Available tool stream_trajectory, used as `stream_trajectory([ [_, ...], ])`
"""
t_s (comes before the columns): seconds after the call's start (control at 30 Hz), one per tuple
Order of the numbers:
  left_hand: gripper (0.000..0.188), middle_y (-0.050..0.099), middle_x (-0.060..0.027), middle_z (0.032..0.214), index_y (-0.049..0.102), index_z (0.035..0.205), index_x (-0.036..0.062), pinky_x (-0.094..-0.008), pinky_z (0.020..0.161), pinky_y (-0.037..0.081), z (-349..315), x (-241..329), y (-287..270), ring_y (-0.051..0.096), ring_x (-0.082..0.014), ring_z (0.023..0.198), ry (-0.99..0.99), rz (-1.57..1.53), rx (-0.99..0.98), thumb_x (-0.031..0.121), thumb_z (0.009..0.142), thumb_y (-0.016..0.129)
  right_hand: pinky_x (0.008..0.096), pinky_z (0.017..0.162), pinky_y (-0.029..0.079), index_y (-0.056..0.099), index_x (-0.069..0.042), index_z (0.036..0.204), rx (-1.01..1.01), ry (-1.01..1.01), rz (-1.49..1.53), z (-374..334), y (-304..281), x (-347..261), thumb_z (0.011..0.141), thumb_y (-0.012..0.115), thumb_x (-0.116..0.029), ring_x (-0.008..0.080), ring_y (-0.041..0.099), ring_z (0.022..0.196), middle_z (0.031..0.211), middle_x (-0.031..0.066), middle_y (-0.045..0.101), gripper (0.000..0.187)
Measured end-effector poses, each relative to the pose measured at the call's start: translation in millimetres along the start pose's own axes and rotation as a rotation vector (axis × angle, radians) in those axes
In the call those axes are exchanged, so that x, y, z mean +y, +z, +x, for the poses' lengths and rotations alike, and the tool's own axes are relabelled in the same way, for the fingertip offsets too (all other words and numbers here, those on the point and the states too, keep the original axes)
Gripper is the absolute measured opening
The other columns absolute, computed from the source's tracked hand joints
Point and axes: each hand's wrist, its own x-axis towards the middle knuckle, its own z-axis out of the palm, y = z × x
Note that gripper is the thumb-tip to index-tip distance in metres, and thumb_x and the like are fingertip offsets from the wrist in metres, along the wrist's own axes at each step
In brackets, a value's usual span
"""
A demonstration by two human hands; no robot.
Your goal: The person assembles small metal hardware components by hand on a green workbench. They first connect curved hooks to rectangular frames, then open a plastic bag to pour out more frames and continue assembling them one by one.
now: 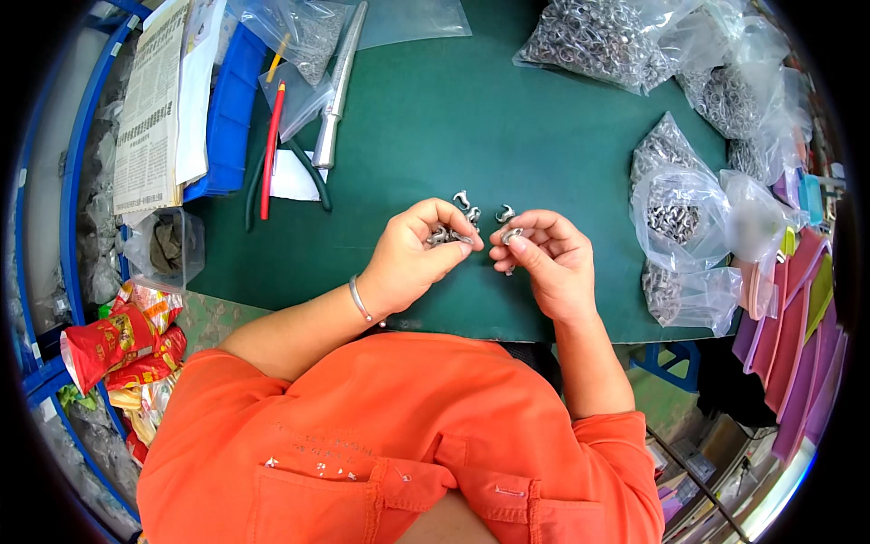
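Observation:
My left hand [406,258] is closed around several small silver metal pieces [442,236], curved like hooks or clasps. Between the thumb and fingers of my right hand [560,267] is one small curved metal piece [512,234]. The two hands are close together, fingertips almost meeting, low over the green tabletop [435,118]. Just beyond them, a hook-shaped metal piece [505,214] lies near my right fingers, and another loose piece [462,199] lies beyond my left fingers. The exact kind of these pieces is too small to make out.
Clear bags of metal pieces [598,41] line the far right and right edge [672,218]. At the left are a blue bin [231,118] with papers, green-handled pliers [313,177], a red pen [272,154] and a tapered metal rod [340,91]. A clear plastic box [186,249] sits by the left edge.

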Motion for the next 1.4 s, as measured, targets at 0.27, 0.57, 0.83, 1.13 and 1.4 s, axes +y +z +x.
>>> stream_trajectory([
  [0.27,0.021,0.062,-0.0005,0.087,0.063,0.098,0.0023,-0.0196,0.064,0.045,0,-3,11,0.054,-0.0043,0.072,0.14,0.135,-0.036,0.005,0.081,0.074,0.0247,0.067,0.047,0.068,0.002,0.091,-0.018,-0.118,-0.237,-9,3,7,0.084,0.067,0.001,0.0131,0.059,0.078,0.089,0.0082,0.064,0.007],
  [0.57,0.011,0.058,-0.0042,0.084,0.056,0.093,0.0035,-0.0179,0.047,0.035,3,3,-1,0.05,-0.0066,0.066,-0.063,-0.311,-0.12,-0.002,0.085,0.062,0.0353,0.06,0.048,0.065,-0.001,0.089,0.157,-0.597,-1.292,29,-4,3,0.075,0.069,0.001,0.0285,0.058,0.066,0.076,0.0107,0.058,0.014],
  [0.83,0.014,0.056,-0.0013,0.083,0.058,0.097,0.0035,-0.0172,0.045,0.031,1,4,14,0.045,-0.0039,0.058,0.073,0.087,-0.016,0.005,0.087,0.066,0.0257,0.065,0.052,0.067,0.001,0.093,0.037,-0.113,-0.546,4,1,1,0.083,0.068,0.001,0.0123,0.065,0.074,0.086,0.0082,0.07,0.01],
  [1.13,0.009,0.058,-0.0086,0.085,0.054,0.086,0.0042,-0.0187,0.042,0.035,7,7,-1,0.051,-0.01,0.061,-0.039,-0.452,-0.077,0.01,0.093,0.055,0.0375,0.073,0.049,0.068,-0.002,0.091,-0.014,-0.399,-1.152,1,-3,-15,0.074,0.073,-0.006,0.0291,0.06,0.082,0.089,0.0105,0.062,0.018],
  [1.4,0.016,0.058,-0.0002,0.069,0.063,0.088,0.0018,-0.0181,0.044,0.031,4,11,7,0.044,-0.0032,0.053,-0.186,0.169,-0.012,0.016,0.088,0.07,0.0361,0.067,0.047,0.061,-0.005,0.083,0.031,-0.67,-1.155,-2,4,4,0.07,0.074,-0.001,0.0274,0.06,0.077,0.084,0.0077,0.062,0.019],
])
